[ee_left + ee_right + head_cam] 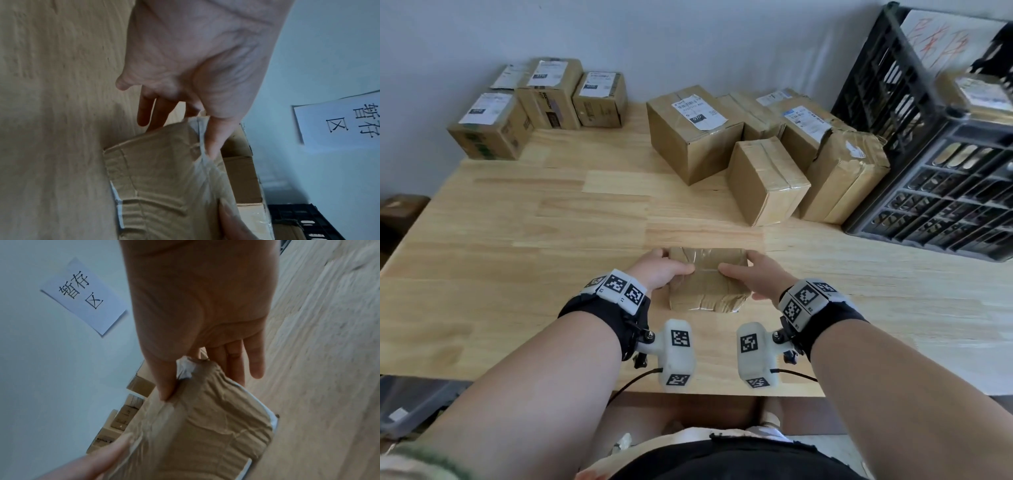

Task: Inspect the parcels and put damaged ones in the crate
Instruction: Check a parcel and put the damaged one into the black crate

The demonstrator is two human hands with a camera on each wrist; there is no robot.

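At the table's [517, 246] near edge, around six o'clock, a small parcel [707, 291] of brown cardboard sits between both hands, its faces wrinkled into soft ridges and wrapped in glossy clear tape that catches the light. Left hand [661, 270] grips its left end, thumb laid across the top and straight fingers down the far side; right hand [753, 274] grips the right end the same way, thumb tip nearly meeting the other. Seen from the wrists, the card is buckled in rows of shallow corrugations, and a torn white edge [185, 368] shows at one corner. Pale jointed wood planks with fine grain make the tabletop. At one o'clock a loose cluster of boxes [763, 150] lies close together, some square and crisp with white labels, one at the right end crumpled and split along its tape. At eleven o'clock four smaller boxes [541, 102] stand against the grey wall. At two o'clock a black plastic crate [935, 171] with lattice walls rests on the table, a labelled box [979, 92] inside. On the wall hangs a white paper sign [84, 295] with black characters.
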